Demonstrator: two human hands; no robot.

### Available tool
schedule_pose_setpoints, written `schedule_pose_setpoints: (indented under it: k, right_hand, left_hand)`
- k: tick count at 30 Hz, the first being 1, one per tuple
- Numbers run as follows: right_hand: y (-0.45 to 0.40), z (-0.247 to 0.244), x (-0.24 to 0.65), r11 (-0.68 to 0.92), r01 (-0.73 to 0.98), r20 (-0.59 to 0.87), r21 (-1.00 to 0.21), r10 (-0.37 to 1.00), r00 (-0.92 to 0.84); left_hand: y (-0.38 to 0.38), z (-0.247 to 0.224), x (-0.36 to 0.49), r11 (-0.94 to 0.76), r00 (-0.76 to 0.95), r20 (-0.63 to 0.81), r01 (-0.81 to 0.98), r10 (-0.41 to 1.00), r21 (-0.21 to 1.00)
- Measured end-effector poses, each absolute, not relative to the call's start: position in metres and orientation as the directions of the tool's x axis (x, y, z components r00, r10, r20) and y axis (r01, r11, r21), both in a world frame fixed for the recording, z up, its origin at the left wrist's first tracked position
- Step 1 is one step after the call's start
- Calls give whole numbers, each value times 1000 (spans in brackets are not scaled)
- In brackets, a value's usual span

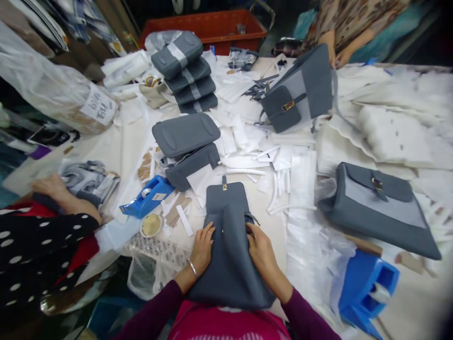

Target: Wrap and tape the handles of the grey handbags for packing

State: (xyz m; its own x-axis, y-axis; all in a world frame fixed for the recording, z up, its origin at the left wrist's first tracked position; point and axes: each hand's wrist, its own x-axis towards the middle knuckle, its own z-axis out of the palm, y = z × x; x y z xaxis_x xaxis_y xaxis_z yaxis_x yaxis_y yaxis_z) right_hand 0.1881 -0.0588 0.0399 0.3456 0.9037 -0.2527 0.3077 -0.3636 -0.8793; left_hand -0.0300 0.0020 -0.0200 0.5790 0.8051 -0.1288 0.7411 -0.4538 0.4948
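Observation:
A dark grey bag lies in front of me, its bottom end against my body. The bag's flap, with a small gold clasp, is laid back at the far end. My left hand, with a bracelet at the wrist, grips the bag's left side, fingers on the upper surface. On the opposite side my right hand holds the edge, its fingertips partly hidden by the material. Beyond the flap sits another grey bag among paper scraps. A blue tape dispenser and a small round tub stand to the left.
Grey bags are stacked at the back. Another grey bag lies right, above a second blue tape dispenser. A co-worker's hands hold a bag across the table; another person's arm reaches in left. An orange crate stands behind.

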Motion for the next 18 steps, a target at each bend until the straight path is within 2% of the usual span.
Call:
schedule_pose_setpoints:
  k: [3,8,10,14,18]
  right_hand:
    - [-57,28,193,-342,265,-237,-902,902,360]
    - [-46,19,210,-454,-55,-447,-889,838,313]
    - [-40,18,214,-476,-123,-491,-871,826,279]
    - [-32,9,212,-527,-119,-539,-842,805,250]
    - [-28,-7,211,-575,-7,-549,-818,778,304]
  left_hand:
    - [1,-19,-27,-472,587,-115,739,802,480]
    - [-2,-18,-23,-497,590,-87,742,803,451]
    - [-4,-18,-22,-498,586,-77,744,807,445]
    - [-7,-18,-20,-494,576,-64,748,815,444]
    - [-10,-20,-18,-485,555,-48,763,831,428]
